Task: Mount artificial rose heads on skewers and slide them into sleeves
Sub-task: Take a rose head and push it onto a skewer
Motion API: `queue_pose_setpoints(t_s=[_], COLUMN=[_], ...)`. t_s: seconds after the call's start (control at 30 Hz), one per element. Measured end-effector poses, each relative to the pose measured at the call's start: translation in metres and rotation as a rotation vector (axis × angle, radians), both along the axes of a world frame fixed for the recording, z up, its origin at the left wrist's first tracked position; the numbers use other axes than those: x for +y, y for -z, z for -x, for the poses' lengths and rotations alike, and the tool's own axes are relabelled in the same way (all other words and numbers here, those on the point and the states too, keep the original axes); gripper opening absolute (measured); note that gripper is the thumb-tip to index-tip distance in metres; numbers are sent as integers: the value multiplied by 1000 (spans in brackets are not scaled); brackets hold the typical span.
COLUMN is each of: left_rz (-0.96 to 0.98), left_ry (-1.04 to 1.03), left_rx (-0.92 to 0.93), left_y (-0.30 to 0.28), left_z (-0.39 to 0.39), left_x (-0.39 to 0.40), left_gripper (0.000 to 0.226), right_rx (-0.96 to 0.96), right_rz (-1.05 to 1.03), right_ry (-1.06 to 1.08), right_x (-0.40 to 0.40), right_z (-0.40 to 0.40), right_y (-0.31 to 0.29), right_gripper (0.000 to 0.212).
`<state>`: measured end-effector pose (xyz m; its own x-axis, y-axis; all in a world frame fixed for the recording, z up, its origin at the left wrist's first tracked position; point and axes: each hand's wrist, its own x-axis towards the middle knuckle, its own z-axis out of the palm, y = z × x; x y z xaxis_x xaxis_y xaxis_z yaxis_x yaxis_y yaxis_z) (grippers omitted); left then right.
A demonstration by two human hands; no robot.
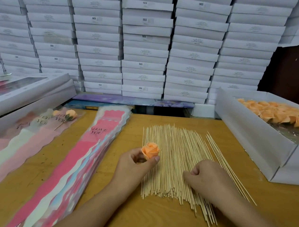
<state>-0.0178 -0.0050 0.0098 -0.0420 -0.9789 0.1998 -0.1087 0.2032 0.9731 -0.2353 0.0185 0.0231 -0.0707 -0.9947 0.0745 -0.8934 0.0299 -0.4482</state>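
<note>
Left hand: our left hand point(138, 163) pinches an orange rose head point(150, 149) above the table point(120, 214) middle.
Right hand: our right hand point(205, 177) rests on the skewers point(172, 150), fingers curled; any skewer grasped, we cannot tell.
Sleeves: the pink stack point(89, 153) lies toward the left edge.

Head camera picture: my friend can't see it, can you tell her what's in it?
A left hand holds an orange rose above a wooden table, while the right hand rests curled on a pile of skewers. Pink sleeves lie left; a box of roses sits right.
</note>
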Motion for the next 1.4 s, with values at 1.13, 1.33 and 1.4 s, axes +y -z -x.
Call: queue_pose_setpoints(t_s=[1.13,1.33,1.4], left_rz=[-228,-248,-253], left_ry=[26,31,28], left_rx=[232,259,264], left_y=[0,-1,-2], left_z=[-9,-8,-8], left_x=[-11,-11,-11], left_gripper=[42,41,39], right_rx=[-736,-732,-740], right_rz=[-267,-281,-282], right_ry=[97,81,66], right_x=[-1,-2,-2], right_z=[28,30,30], right_y=[-31,-28,-28], right_gripper=[9,7,7])
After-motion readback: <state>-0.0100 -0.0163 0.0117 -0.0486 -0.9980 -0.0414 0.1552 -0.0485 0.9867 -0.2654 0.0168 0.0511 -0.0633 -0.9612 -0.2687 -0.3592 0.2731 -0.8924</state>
